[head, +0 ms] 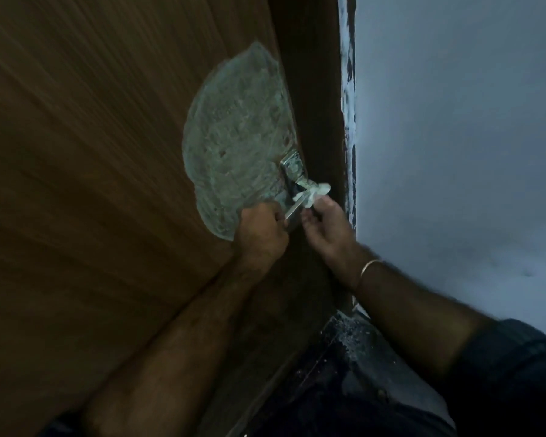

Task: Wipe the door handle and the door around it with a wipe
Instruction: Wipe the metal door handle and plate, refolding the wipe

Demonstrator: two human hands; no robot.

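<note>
Hands: two, yours.
Left hand: fingers curled around the handle.
Right hand: fingertips pinching one wipe against the handle.
Door: one pale smeared patch.
Writing: none readable.

Door: brown wood with fine straight grain, matt, bearing a pale, streaky, foamy film beside the handle. Handle: bright, smooth metal. Wipe: white, crumpled, soft paper or cloth; wall: matt grey paint.

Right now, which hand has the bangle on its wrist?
The right hand, holding the white wipe at the door handle; the left hand has a bare wrist.
</note>
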